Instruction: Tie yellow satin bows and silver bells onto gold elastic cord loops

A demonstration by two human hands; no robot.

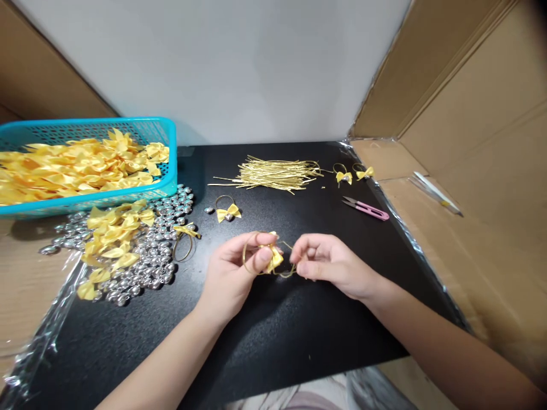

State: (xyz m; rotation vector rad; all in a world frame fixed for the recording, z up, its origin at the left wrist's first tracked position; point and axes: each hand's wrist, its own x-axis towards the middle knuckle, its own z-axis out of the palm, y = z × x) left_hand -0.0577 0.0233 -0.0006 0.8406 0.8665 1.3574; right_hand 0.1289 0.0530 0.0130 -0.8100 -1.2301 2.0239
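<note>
Near the middle of the black table, my left hand [233, 270] pinches a yellow ribbon bow [276, 260] between thumb and fingers. A thin gold ring [245, 257] stands out on the left side of that grip. From the bow a gold cord [287, 274] runs in a loose loop to my right hand [327, 261], whose thumb and fingertips are closed on it. Just beyond my left hand lies a finished-looking ring with a bow and silver bead [228, 213]. Another ring with a bow [183, 246] rests to its left.
A turquoise basket [172, 165] of yellow bows stands at the left. Silver beads [147, 265] and loose bows [113, 230] lie before it. Gold cords [276, 173] are piled at the back. Pink thread snips [366, 209], two bow rings [343, 175] and a white pen-like tool [438, 192] are at right.
</note>
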